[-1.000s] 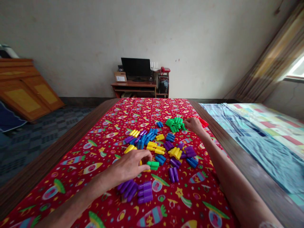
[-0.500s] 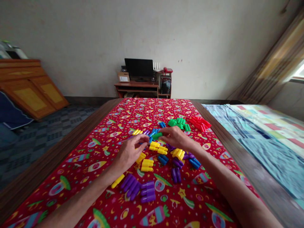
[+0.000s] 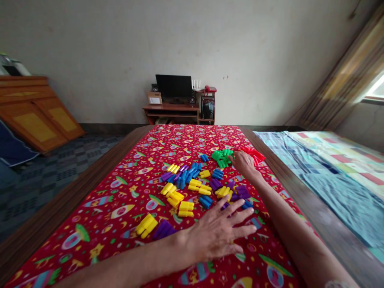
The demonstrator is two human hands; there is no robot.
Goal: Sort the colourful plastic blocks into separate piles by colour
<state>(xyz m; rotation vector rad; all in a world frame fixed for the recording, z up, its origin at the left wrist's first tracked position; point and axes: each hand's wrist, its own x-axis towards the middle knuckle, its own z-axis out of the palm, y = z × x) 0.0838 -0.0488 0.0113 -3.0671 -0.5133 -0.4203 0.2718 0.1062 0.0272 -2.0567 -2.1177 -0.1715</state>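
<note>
Chunky plastic toy blocks (image 3: 195, 183), each shaped like a comb with rounded parallel prongs, lie in loose clumps, mostly sorted by colour, on a printed red cloth (image 3: 120, 236). The green blocks (image 3: 222, 158) and red blocks (image 3: 254, 155) sit toward the far side, just apart. Blue blocks (image 3: 187, 175), yellow blocks (image 3: 186, 209) and purple blocks (image 3: 164, 230) spread nearer, several overlapping.

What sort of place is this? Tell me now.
Probably a bedroom in a home: a patterned bed cover lies to the right, a curtain hangs by the window, and a desk with a computer monitor stands against the far wall.
</note>
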